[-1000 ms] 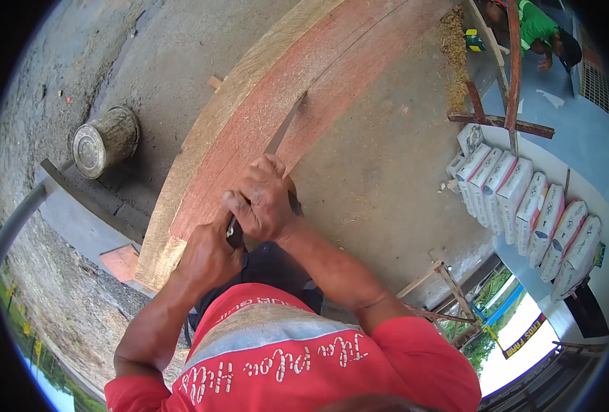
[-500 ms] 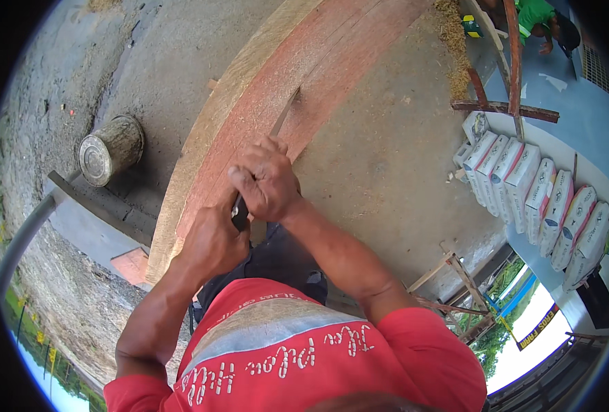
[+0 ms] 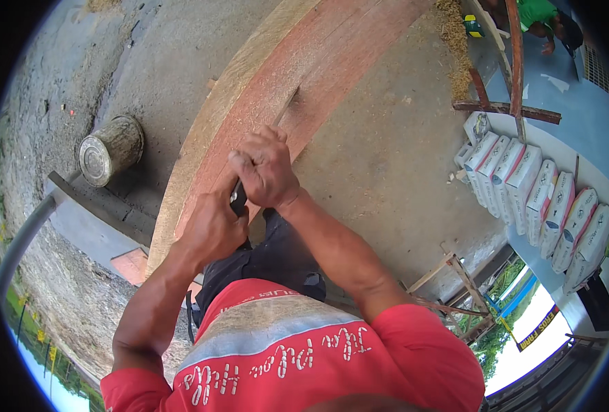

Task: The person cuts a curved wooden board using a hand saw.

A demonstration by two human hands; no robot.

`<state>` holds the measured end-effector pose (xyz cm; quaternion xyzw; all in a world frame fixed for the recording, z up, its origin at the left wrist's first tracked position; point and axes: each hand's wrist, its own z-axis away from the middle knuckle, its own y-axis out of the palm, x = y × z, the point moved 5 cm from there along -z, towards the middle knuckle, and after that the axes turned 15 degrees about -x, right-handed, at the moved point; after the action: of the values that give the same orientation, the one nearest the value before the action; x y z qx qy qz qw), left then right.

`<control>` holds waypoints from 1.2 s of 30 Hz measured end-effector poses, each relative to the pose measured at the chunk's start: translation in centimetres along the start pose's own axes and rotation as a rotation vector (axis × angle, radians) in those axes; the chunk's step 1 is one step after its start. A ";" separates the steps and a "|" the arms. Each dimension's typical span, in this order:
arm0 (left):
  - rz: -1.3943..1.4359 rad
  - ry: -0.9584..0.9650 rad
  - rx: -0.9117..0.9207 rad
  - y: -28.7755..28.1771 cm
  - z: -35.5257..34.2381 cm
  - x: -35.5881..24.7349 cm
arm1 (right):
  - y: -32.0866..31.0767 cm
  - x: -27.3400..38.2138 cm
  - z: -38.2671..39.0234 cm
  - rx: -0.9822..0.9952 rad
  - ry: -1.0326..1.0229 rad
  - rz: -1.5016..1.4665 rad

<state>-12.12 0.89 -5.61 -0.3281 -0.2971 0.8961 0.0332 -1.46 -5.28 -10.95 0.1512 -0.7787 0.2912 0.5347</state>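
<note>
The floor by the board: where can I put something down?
Mostly bare floor lies between the reddish board and the sacks, and between the board and bucket. It's crowded around the left hand, right hand and black-handled tool.

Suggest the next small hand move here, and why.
Probably a short pull back toward the body, both hands moving together: the left hand and right hand are closed on one bladed tool, and only a short stretch of its blade shows ahead of them, over the reddish board.
</note>
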 end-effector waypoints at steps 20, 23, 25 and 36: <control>0.046 -0.003 -0.004 -1.7 5.5 1.7 | 0.3 5.5 2.1 -0.027 0.009 -0.058; -0.024 0.059 -0.016 1.7 -4.5 0.5 | -0.1 -3.7 -1.9 -0.064 -0.036 0.032; 0.021 0.085 -0.108 5.2 -13.3 -1.5 | -0.3 -12.3 -7.4 0.021 0.056 0.034; 0.030 0.101 -0.029 0.6 2.1 -0.5 | -1.9 2.4 0.0 0.007 0.083 -0.081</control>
<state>-12.91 -0.81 -4.41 -0.3778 -0.3029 0.8744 0.0297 -1.33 -6.57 -8.22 0.1721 -0.7480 0.2781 0.5775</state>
